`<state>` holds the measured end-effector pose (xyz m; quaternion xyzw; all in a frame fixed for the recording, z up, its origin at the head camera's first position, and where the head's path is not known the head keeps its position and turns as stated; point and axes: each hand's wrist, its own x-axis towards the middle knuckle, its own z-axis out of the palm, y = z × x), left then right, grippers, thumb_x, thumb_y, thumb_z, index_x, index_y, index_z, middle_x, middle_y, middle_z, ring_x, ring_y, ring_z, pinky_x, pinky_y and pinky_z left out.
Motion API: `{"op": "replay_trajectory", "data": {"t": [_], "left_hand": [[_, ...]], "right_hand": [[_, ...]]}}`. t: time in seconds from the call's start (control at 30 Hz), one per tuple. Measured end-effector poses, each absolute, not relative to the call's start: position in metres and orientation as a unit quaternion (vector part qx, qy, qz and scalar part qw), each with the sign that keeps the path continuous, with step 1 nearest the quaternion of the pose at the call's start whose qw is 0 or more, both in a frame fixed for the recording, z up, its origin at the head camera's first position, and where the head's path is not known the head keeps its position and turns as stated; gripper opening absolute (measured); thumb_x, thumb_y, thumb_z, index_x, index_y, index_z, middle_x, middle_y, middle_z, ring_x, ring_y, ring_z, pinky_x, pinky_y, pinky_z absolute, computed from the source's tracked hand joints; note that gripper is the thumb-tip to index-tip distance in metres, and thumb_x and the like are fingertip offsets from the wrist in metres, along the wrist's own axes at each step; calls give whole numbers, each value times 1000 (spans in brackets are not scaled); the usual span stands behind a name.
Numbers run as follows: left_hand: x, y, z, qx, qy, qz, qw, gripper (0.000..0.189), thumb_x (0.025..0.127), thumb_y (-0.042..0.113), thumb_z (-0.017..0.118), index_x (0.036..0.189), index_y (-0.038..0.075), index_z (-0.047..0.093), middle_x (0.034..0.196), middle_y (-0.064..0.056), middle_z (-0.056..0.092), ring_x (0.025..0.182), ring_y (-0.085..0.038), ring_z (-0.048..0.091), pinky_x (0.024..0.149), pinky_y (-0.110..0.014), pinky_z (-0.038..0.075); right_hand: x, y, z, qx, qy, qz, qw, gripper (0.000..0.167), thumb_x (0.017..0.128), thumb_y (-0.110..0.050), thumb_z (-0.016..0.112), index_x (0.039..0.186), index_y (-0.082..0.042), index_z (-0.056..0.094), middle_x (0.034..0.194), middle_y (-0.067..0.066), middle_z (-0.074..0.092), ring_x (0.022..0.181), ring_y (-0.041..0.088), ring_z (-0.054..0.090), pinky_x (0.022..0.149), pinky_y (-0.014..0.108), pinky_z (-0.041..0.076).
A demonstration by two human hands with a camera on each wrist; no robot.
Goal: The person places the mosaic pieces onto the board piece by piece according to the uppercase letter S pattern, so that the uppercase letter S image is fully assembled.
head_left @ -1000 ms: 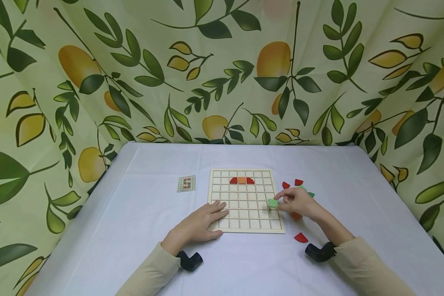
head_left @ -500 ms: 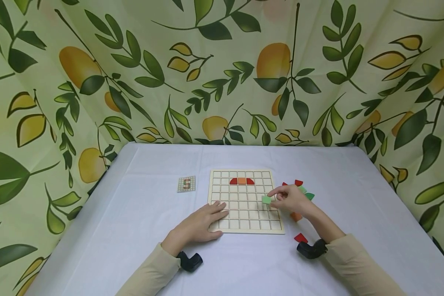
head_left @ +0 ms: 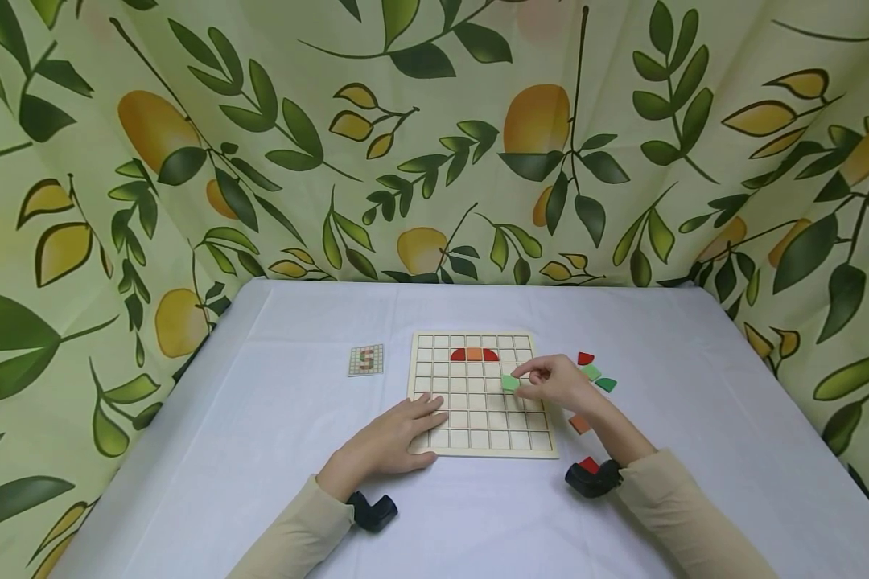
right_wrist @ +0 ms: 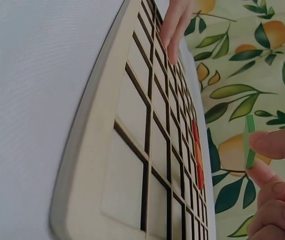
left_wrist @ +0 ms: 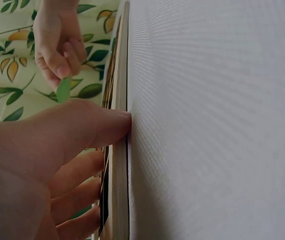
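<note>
Between thumb and forefinger my right hand pinches a light green square tile, held above the right part of a wooden grid board. In the right wrist view the green tile is seen nearly edge-on, apart from the board. My left hand rests on the board's lower left corner with fingers spread, and in the left wrist view its thumb touches the board's edge. Near the top of the grid sit two red quarter-round tiles with an orange square tile between them.
Right of the board lie loose pieces: a red one, a light green one, a dark green one and an orange one. Another red piece is partly behind the right wrist camera. A small pattern card lies left of the board.
My right hand has moved left and slightly away from me over the board, carrying the green tile from its right edge farther inward. The left hand stays where it was.
</note>
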<state>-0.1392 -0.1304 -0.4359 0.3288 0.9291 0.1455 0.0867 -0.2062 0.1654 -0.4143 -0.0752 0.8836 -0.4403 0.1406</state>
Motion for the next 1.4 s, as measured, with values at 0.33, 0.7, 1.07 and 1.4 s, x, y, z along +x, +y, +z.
{"op": "replay_trajectory", "data": {"t": [0.33, 0.7, 1.07, 1.4], "left_hand": [[-140, -130, -436, 335, 928, 139, 82, 60, 88, 35, 63, 142, 14, 49, 154, -7, 41, 146, -28, 35, 121, -46, 31], [-141, -130, -438, 329, 930, 139, 87, 60, 88, 36, 63, 142, 15, 49, 155, -5, 41, 147, -27, 34, 121, -46, 31], [-140, -131, -437, 330, 929, 147, 82, 59, 88, 35, 63, 142, 14, 49, 154, -6, 42, 146, -28, 35, 120, -47, 32], [-139, -130, -434, 327, 928, 154, 89, 59, 88, 34, 63, 142, 14, 49, 155, -6, 41, 147, -30, 33, 120, -47, 31]], "right_hand": [[-213, 153, -416, -117, 865, -470, 133, 29, 79, -11, 76, 102, 5, 70, 62, -4, 38, 61, 10, 35, 54, 20, 30], [-223, 138, -422, -107, 853, -491, 140, 28, 78, -7, 75, 103, 5, 70, 62, -3, 39, 60, 12, 36, 51, 20, 29], [-234, 121, -428, -104, 845, -503, 148, 29, 78, -7, 75, 103, 7, 70, 59, -5, 39, 59, 9, 36, 54, 19, 32], [-242, 107, -435, -101, 858, -486, 131, 25, 76, -5, 75, 99, 5, 72, 58, -6, 38, 57, 10, 35, 53, 20, 30]]}}
